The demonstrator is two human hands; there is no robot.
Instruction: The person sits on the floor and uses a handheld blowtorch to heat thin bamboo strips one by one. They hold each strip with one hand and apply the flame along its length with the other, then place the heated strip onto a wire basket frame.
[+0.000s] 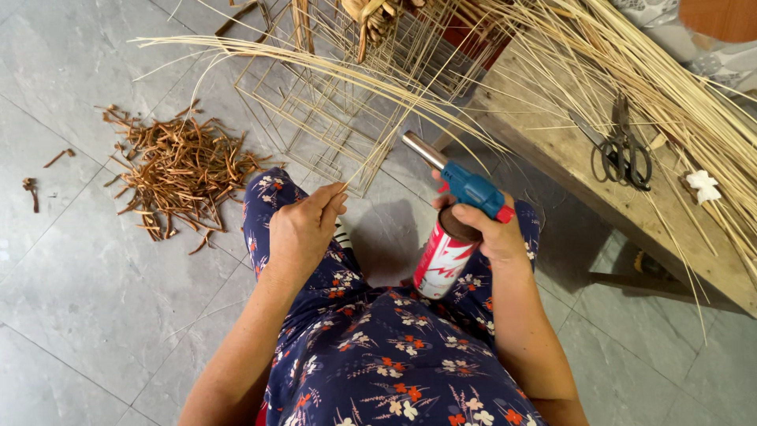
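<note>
My right hand (490,230) grips a gas torch (457,217): a red and white canister with a blue head and a metal nozzle that points up and to the left. My left hand (306,225) pinches the end of a thin pale rattan strip (371,162) between thumb and fingers, just left of the nozzle. The strip runs up toward a large bundle of pale strips (631,71). Both hands hover above my lap in a dark blue flowered dress.
A wire frame (315,118) lies on the grey tiled floor ahead. A heap of brown cane scraps (177,170) sits to the left. A wooden bench (568,158) at right carries black scissors (623,150) and a small white object (703,186).
</note>
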